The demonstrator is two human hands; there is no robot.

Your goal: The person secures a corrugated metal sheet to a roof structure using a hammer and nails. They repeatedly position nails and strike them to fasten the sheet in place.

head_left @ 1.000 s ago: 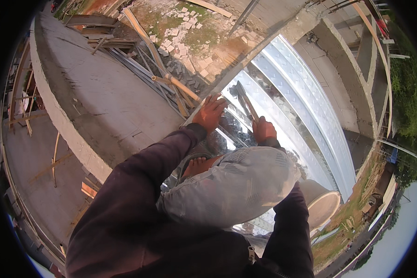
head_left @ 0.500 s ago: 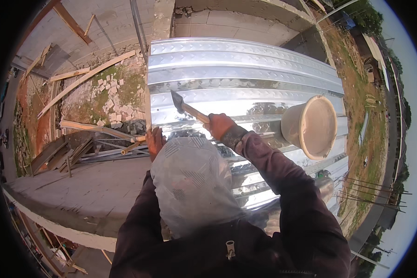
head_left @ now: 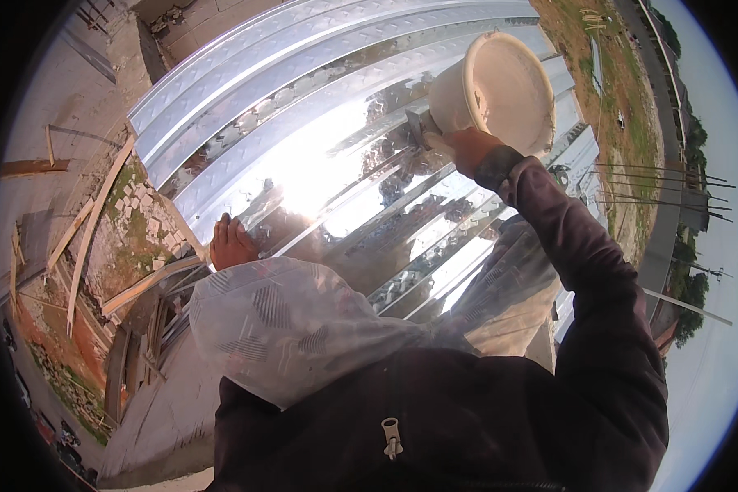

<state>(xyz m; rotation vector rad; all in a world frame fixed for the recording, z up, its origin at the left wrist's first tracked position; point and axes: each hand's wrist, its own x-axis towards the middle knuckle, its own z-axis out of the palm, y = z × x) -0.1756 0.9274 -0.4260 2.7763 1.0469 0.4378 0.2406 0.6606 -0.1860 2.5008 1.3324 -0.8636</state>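
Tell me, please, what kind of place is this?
Probably an outdoor building site: corrugated metal sheets under the person, loose timber planks and rubble below at the left, and a pale bucket beside the right hand.

Silver ribbed metal sheet [head_left: 303,123]; cream bucket [head_left: 500,90]; dark purple sleeve [head_left: 582,271].

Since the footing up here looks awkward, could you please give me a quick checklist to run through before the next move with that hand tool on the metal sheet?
1. Right hand closed on the hand tool: ok.
2. Tool head visible and checked: cannot tell, the bucket crowds it.
3. Left hand flat on the corrugated metal sheet, bracing: ok.
4. Left hand apart from the tool: ok.
5. View of the sheet free of glare: not ok, a bright reflection covers its middle.
6. Bucket steady: cannot tell.
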